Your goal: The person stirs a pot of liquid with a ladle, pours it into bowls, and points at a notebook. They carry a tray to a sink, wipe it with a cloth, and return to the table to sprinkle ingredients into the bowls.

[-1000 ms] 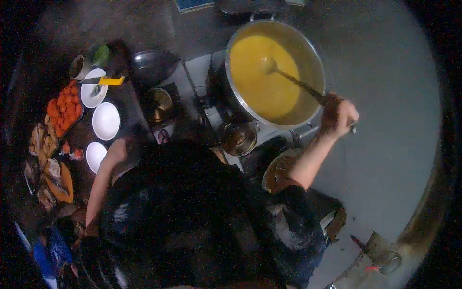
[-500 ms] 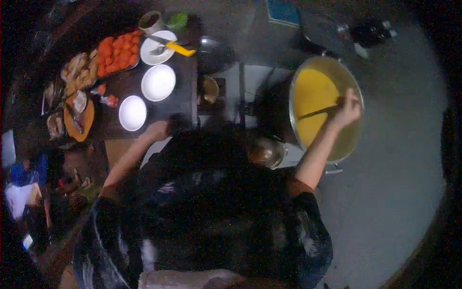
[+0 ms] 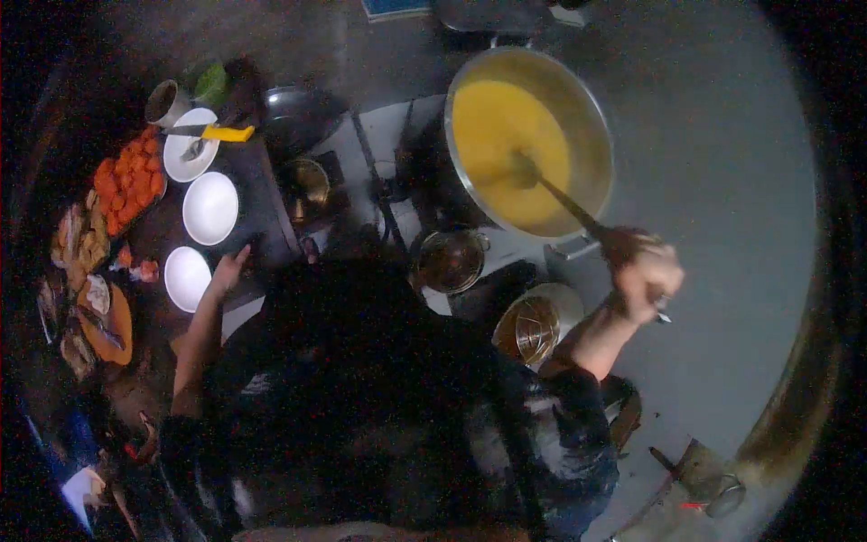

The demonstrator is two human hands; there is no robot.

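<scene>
Stirring with a long-handled ladle (image 3: pixel 562 194), right hand (image 3: pixel 643 275) clenched around the far end of the handle, bowl of the ladle sunk in the thick yellow liquid beyond the grip, inside the large metal pot (image 3: pixel 591 108). Likely a stiff metal rod, light by itself but dragged on by the dense liquid; probably warm and maybe slick with steam or splashes, so best taken well back on the handle, as now, away from the pot's rim. Judged heavy and hot, that pot, and not a thing to shift by the ladle. Left hand (image 3: pixel 228 269) open, fingers spread, resting on the edge of the dark worktop (image 3: pixel 257 203), grasping nothing; just beyond it a white bowl (image 3: pixel 188 277), further off a second white bowl (image 3: pixel 210 208) and a white plate (image 3: pixel 190 155) with a yellow-handled utensil (image 3: pixel 221 133) lying across it. Beside these, a tray of orange pieces (image 3: pixel 126 185). Below the right grip, a small metal pot (image 3: pixel 449 260) and a second metal vessel (image 3: pixel 535 327), both apart from the ladle.
</scene>
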